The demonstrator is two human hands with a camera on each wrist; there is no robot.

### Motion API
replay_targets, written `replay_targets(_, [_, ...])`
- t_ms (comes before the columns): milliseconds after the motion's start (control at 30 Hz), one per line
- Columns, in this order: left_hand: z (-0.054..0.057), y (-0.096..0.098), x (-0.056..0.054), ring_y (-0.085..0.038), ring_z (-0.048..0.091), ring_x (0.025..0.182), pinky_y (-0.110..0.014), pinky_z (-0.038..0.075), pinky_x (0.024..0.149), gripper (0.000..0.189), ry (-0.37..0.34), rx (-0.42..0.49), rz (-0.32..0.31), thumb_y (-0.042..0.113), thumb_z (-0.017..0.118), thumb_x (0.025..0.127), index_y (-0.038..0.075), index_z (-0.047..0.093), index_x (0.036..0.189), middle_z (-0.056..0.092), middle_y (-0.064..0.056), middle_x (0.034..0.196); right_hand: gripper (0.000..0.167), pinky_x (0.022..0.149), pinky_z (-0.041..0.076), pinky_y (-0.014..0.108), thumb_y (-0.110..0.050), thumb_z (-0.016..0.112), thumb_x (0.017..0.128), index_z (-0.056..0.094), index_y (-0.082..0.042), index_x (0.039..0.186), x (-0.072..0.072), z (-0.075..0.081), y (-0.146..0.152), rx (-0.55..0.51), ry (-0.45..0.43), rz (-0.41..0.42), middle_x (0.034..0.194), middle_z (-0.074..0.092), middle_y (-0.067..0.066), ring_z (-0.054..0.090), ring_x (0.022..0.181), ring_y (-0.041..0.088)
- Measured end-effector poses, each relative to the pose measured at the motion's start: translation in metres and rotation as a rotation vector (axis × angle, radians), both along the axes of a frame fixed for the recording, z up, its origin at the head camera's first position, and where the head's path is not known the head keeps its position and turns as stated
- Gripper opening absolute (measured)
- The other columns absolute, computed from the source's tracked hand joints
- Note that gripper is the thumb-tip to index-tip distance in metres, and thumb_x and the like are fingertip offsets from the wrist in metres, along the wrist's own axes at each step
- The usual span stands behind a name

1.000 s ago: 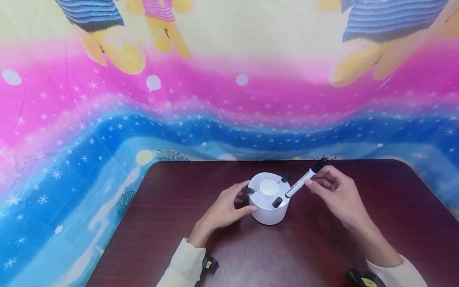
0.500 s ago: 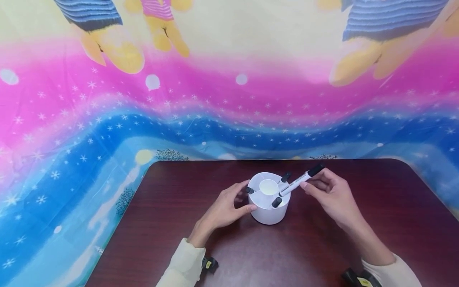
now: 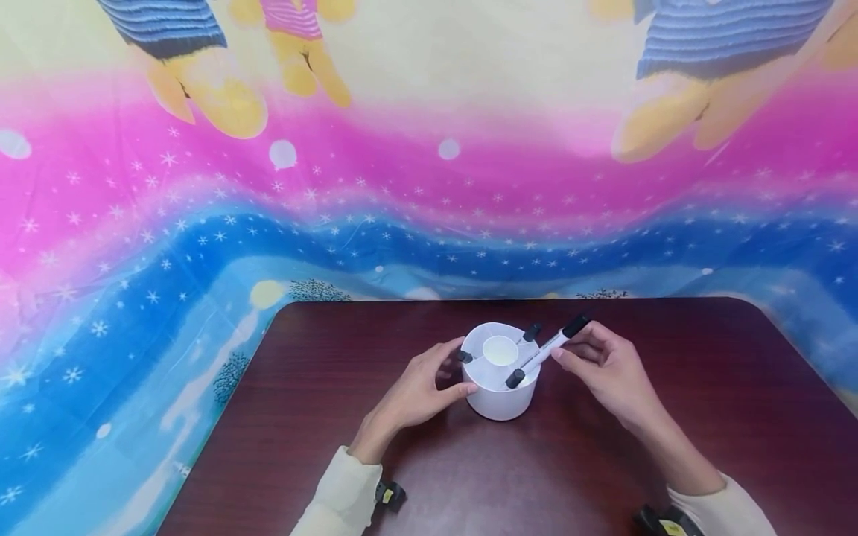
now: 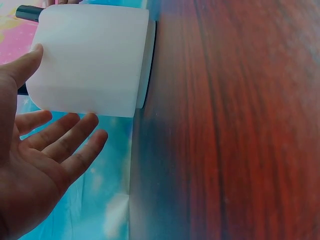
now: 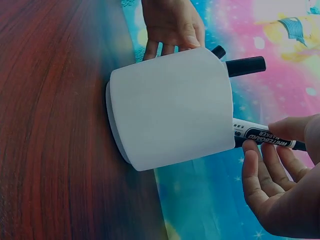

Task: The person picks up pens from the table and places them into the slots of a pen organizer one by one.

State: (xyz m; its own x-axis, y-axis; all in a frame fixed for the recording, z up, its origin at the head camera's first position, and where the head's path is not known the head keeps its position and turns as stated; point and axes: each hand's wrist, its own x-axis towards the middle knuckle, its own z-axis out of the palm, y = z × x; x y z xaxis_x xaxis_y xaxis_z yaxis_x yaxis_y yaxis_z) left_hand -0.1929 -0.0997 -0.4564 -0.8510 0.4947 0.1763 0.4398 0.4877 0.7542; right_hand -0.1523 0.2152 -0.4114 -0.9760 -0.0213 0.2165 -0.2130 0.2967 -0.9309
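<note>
A round white pen holder (image 3: pixel 501 406) with a cup-like middle and divided compartments stands upright on the table. My left hand (image 3: pixel 418 383) holds its left side, thumb near the front rim and fingers towards the back; in the left wrist view the thumb (image 4: pixel 31 62) lies along the white wall. From the right, my right hand (image 3: pixel 613 372) pinches a whiteboard marker (image 5: pixel 255 133) between thumb and fingers. The marker is tilted, black cap up and to the right, its lower end inside the holder's right side and hidden. Several black-capped pens (image 3: pixel 515 379) stand in other compartments.
The dark red-brown table (image 3: pixel 322 335) has rounded far corners. Right behind it hangs a colourful cloth backdrop (image 3: pixel 375 186) with printed snowflakes and figures. Black wrist cameras (image 3: pixel 391 495) sit by both pale sleeves.
My right hand has moved left and slightly down with the marker, bringing its lower end from the holder's right rim into the holder. The left hand and the holder stay nearly in place.
</note>
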Motion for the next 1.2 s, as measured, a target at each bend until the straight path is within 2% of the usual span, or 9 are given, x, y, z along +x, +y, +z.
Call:
replay_targets(167, [0.000,0.000,0.001,-0.021,0.073,0.119,-0.043,0.061,0.104,0.079,-0.002,0.005,-0.002,0.042,0.081,0.097,0.021,0.045,0.163,0.065,-0.006,0.144,0.028,0.084,0.062,0.017,-0.011,0.078,0.099,0.066,0.004,0.120,0.000,-0.004,-0.002,0.007,-0.020,0.003,0.107,0.077,0.004,0.075,0.098,-0.001])
replay_targets(333, [0.000,0.000,0.001,-0.024,0.073,0.119,-0.045,0.061,0.104,0.078,-0.004,0.007,-0.002,0.041,0.081,0.097,0.021,0.045,0.163,0.066,-0.007,0.143,0.031,0.085,0.061,0.016,-0.018,0.080,0.099,0.068,-0.002,0.123,-0.001,-0.006,-0.004,0.068,-0.066,-0.007,0.117,0.077,0.016,0.074,0.098,-0.001])
replay_targets(467, [0.000,0.000,0.001,-0.025,0.073,0.119,-0.046,0.061,0.104,0.078,-0.003,0.008,-0.001,0.040,0.082,0.096,0.021,0.046,0.163,0.066,-0.008,0.142,0.031,0.084,0.060,0.016,-0.019,0.081,0.098,0.069,-0.004,0.122,-0.001,-0.008,-0.006,0.101,-0.073,-0.008,0.119,0.076,0.018,0.074,0.098,0.001])
replay_targets(733, [0.000,0.000,0.002,-0.024,0.073,0.119,-0.046,0.061,0.104,0.079,-0.004,0.003,-0.001,0.042,0.081,0.097,0.021,0.045,0.163,0.066,-0.007,0.142,0.025,0.083,0.060,0.016,-0.016,0.082,0.097,0.071,-0.003,0.115,0.000,-0.013,-0.010,0.144,-0.049,-0.002,0.111,0.077,0.017,0.073,0.094,0.005])
replay_targets(967, [0.001,0.000,0.001,-0.026,0.073,0.119,-0.048,0.061,0.105,0.079,-0.008,0.007,-0.002,0.041,0.081,0.097,0.021,0.045,0.164,0.066,-0.008,0.143,0.033,0.085,0.060,0.017,-0.007,0.082,0.094,0.069,0.001,0.124,0.000,-0.013,-0.009,0.075,-0.007,0.043,0.116,0.075,0.023,0.073,0.095,0.004])
replay_targets(1200, [0.001,0.001,0.000,-0.025,0.073,0.119,-0.048,0.061,0.105,0.078,-0.004,0.012,-0.007,0.040,0.082,0.097,0.022,0.045,0.163,0.065,-0.007,0.144,0.037,0.084,0.061,0.017,-0.008,0.083,0.094,0.068,0.001,0.127,0.000,-0.010,-0.004,0.050,0.004,0.050,0.117,0.074,0.022,0.073,0.096,0.004])
